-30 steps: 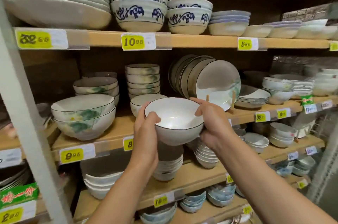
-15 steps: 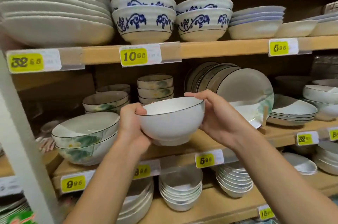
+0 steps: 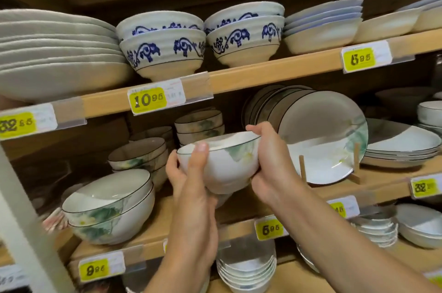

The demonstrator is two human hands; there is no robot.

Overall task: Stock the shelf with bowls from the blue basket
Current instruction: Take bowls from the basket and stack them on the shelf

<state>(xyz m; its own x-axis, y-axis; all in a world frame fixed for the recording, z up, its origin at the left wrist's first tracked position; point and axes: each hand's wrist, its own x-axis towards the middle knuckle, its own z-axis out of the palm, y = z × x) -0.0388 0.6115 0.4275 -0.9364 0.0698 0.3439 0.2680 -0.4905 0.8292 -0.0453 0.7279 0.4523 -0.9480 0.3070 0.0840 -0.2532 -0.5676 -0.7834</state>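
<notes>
I hold a white bowl [image 3: 227, 166] with a thin dark rim and a green leaf print, lifted above the front of the middle wooden shelf [image 3: 239, 209]. My left hand [image 3: 191, 187] grips its left side, thumb up on the rim. My right hand [image 3: 270, 161] grips the right side, fingers curled over the rim. The bowl tilts slightly, left side lower. Behind it stands a stack of matching small bowls [image 3: 199, 126]. The blue basket is out of view.
Two large leaf-print bowls [image 3: 110, 209] sit to the left, plates on a wooden rack [image 3: 320, 134] to the right. The upper shelf [image 3: 263, 72] carries blue-patterned bowls [image 3: 165, 46] and white dishes. Stacked small bowls [image 3: 246, 266] fill the shelf below. A white upright post [image 3: 21, 221] stands at left.
Both hands carried the bowl up and forward toward the middle shelf and turned it, so its leaf print now faces me. The camera moved closer to the shelves.
</notes>
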